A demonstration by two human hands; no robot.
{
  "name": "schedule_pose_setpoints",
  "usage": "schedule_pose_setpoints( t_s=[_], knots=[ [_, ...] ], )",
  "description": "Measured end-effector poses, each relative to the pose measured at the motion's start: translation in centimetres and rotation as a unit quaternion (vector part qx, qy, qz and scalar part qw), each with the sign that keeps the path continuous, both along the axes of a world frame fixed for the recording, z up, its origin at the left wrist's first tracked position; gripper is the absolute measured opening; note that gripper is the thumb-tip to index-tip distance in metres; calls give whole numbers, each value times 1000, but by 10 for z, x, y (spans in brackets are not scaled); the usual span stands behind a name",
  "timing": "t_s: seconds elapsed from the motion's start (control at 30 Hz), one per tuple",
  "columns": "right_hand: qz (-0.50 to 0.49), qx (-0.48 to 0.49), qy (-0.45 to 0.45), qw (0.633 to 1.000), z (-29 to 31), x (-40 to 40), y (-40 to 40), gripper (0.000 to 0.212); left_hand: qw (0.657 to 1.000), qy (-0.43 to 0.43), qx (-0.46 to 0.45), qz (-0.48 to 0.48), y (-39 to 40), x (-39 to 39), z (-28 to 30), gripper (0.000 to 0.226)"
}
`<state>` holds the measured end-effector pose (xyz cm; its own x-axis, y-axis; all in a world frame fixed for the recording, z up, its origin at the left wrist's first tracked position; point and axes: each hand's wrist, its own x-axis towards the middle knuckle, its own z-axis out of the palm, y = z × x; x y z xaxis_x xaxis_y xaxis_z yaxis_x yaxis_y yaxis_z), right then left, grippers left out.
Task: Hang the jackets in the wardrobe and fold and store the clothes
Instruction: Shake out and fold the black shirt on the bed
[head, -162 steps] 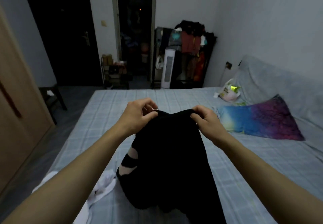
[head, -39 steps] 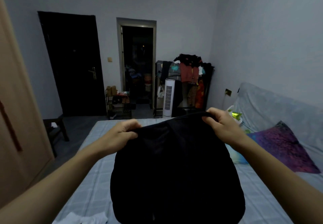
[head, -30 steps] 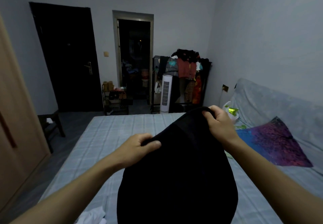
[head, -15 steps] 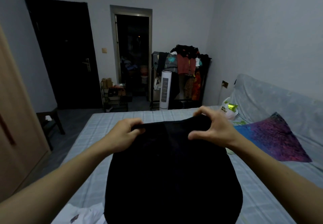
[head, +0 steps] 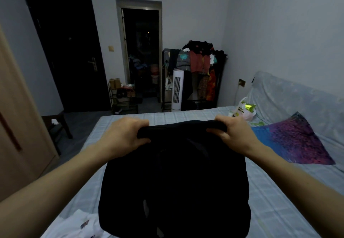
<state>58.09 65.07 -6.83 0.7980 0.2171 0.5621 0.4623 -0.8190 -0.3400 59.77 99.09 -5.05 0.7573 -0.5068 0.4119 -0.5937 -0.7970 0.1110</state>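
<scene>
A black garment (head: 175, 178) hangs in front of me above the bed (head: 275, 210), held up by its top edge. My left hand (head: 122, 135) grips the left end of that edge and my right hand (head: 232, 135) grips the right end, both closed on the cloth. The top edge is stretched level between them. The garment's lower part bunches near the bottom of the view. A white garment (head: 78, 226) lies on the bed at the lower left, partly covered by the black one. The wooden wardrobe (head: 16, 126) stands along the left edge.
A colourful pillow (head: 296, 141) and a plastic bag (head: 243, 110) lie on the bed at right. Beyond the bed stand a full clothes rack (head: 199, 64), a white tower fan (head: 177, 90), a shoe shelf (head: 123, 96), a dark door (head: 68, 51) and an open doorway (head: 141, 51). A dark stool (head: 55, 126) sits left.
My right hand has closed onto the top edge again and both hands have moved apart, pulling the edge straight and level. The garment hangs slightly lower over the bed.
</scene>
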Motion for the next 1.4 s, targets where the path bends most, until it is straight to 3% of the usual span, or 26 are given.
schedule_pose_setpoints(
  t_s=[0.2, 0.3, 0.4, 0.5, 0.57, 0.63, 0.73, 0.87, 0.93, 1.0, 1.1, 1.17, 1.27, 1.33, 1.4],
  knots=[
    [-20, 4, 36, 999, -5, -3, -4, 51, 997, 57, -44, -31, 16, 9, -10, 35],
    [-25, -61, 55, 996, -15, -5, -9, 54, 995, 93, -36, 1, 22, 10, -21, 23],
    [-10, -157, 87, 984, -29, -7, -15, 45, 993, 103, -56, 29, 29, 12, -32, 19],
    [-10, -212, 150, 966, -49, -7, -17, 17, 991, 105, -84, 29, 29, 13, -45, 18],
    [-37, -173, 144, 974, -64, -7, -19, 11, 992, 80, -92, 41, 28, 15, -56, 13],
    [-76, -65, 115, 988, -76, -6, -19, 22, 990, 63, -109, 64, 29, 18, -64, 10],
    [-133, 69, 105, 983, -78, -8, -11, 17, 978, 89, -167, 93, 31, 21, -68, 9],
    [-137, 99, 123, 978, -68, -4, -15, 12, 959, 211, -187, 32, 37, 18, -56, 15],
    [-112, 97, 124, 981, -60, -1, -25, 8, 937, 281, -207, -18, 45, 14, -47, 30],
    [-88, 97, 124, 984, -51, 1, -33, 12, 932, 295, -208, -40, 53, 11, -39, 45],
    [-65, 104, 96, 988, -31, -1, -36, 31, 956, 264, -121, -38, 58, 6, -26, 67],
    [-42, 107, 68, 991, -17, -2, -35, 29, 982, 190, -4, -15, 56, 2, -18, 86],
    [-14, 106, 27, 994, -1, -5, -37, 25, 989, 53, 135, 19, 55, -1, -18, 118],
    [10, 113, 7, 993, 4, -7, -38, 16, 987, -33, 158, 1, 56, -2, -24, 123],
    [29, 118, -2, 993, 3, -9, -39, 7, 981, -125, 139, -59, 57, -4, -32, 107]
  ],
)
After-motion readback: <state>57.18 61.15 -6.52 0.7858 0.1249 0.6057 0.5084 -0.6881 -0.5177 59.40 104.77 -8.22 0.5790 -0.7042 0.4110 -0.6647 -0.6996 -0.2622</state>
